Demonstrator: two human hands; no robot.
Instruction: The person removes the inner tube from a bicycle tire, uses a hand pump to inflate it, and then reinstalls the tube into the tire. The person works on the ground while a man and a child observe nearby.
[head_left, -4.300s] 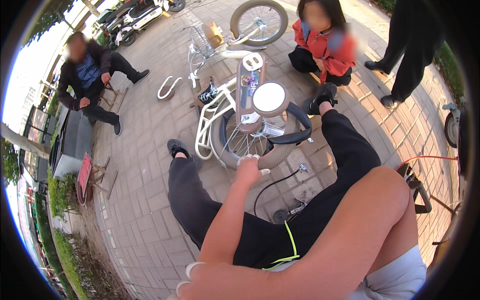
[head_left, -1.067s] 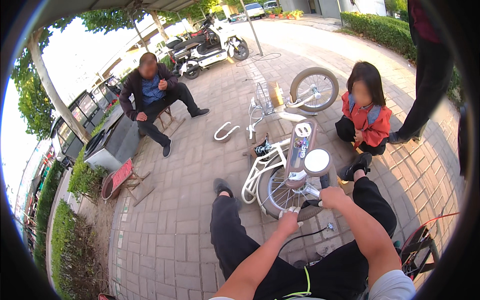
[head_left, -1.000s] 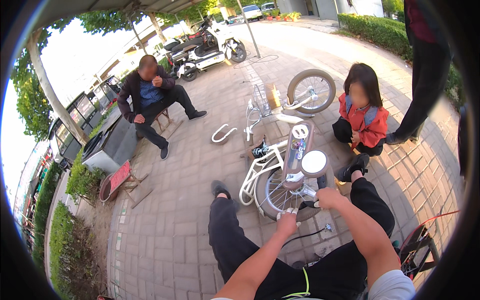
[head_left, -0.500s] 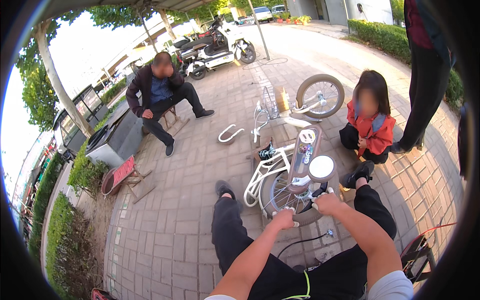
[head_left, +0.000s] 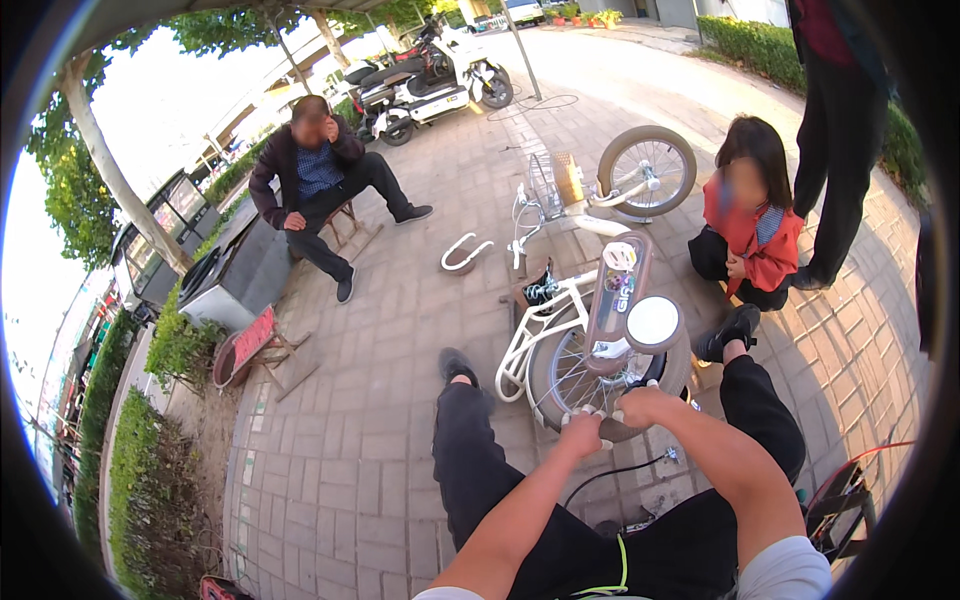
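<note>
A white bicycle (head_left: 548, 345) with brown tyres lies on its side on the paving in front of me. Its near wheel (head_left: 568, 385) rests between my spread legs. My left hand (head_left: 582, 433) is closed on the near edge of the tyre (head_left: 542, 385). Close beside it, my right hand (head_left: 645, 406) is also closed on that tyre, next to a dark piece at the rim whose kind I cannot make out. Both hands wear light finger coverings. A long brown-edged rear seat (head_left: 620, 290) and a round white-topped saddle (head_left: 653, 324) partly cover the wheel.
A black hose (head_left: 610, 468) lies by my legs. Beyond the bicycle's front wheel (head_left: 648, 172) stand parked scooters (head_left: 430, 90). A white U-shaped part (head_left: 465, 253) lies on the bricks. One person (head_left: 315, 170) sits at left; a child (head_left: 748, 225) squats at right beside a standing person (head_left: 845, 140).
My right hand has shifted left along the tyre, so my two hands are closer together. The whole view has moved slightly.
</note>
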